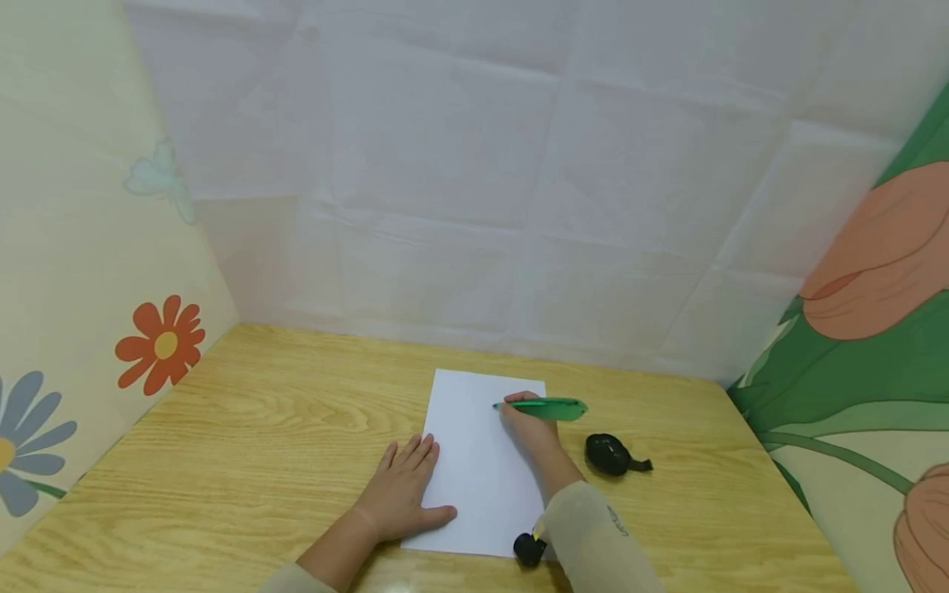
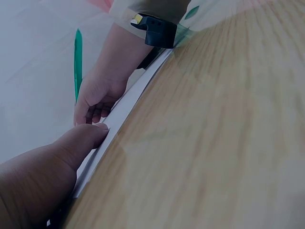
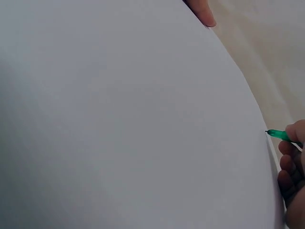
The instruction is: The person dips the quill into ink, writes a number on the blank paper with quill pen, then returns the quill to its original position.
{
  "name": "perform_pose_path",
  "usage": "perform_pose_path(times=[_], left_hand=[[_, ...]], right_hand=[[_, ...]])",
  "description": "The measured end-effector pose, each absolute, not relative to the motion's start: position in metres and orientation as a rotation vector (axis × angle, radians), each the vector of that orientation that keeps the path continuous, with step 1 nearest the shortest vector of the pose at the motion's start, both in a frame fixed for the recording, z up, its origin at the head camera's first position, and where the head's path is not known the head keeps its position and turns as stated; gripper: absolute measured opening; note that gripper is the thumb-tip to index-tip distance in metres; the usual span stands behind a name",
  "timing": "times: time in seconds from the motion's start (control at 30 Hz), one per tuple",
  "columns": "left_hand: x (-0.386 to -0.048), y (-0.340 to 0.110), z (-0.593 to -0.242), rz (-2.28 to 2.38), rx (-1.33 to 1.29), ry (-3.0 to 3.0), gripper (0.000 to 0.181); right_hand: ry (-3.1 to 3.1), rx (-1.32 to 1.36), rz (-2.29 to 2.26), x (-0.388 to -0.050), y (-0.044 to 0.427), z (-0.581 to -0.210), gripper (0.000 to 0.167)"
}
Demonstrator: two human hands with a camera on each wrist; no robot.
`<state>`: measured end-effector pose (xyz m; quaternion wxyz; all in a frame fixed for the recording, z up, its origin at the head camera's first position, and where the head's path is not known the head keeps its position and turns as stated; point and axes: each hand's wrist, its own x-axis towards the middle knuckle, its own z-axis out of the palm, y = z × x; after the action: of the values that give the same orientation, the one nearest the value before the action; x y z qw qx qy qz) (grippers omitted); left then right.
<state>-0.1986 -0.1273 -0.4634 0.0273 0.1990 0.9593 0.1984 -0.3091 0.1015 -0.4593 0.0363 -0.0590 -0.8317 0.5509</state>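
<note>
A white sheet of paper (image 1: 482,469) lies on the wooden table. My left hand (image 1: 404,494) rests along its left edge with the fingers spread and straight, the thumb over the paper. In my right hand (image 1: 534,428) a green pen (image 1: 552,408) with a broad, leaf-like body is pinched between thumb and fingers. Its dark tip (image 3: 267,131) points left over the upper part of the sheet; whether it touches the paper I cannot tell. No marks show on the paper. The left wrist view shows the pen (image 2: 78,62) standing up above the right hand.
Right of the paper lies a glossy black rounded object (image 1: 608,455) with a narrow tail. A small black device (image 1: 529,549) sits at my right wrist, by the sheet's lower right corner. A white creased backdrop (image 1: 445,165) and flower-printed side panels (image 1: 159,346) enclose the table (image 1: 296,412).
</note>
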Motion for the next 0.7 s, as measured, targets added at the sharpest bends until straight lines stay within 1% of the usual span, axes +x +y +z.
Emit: perform_pose_path(times=[0.7], left_hand=[[-0.2002,-0.1278,-0.4656,0.612,0.614,2.964,0.103]], right_hand=[[-2.596,-0.163,1.734,-0.3075,0.0995,-0.4561,0.016]])
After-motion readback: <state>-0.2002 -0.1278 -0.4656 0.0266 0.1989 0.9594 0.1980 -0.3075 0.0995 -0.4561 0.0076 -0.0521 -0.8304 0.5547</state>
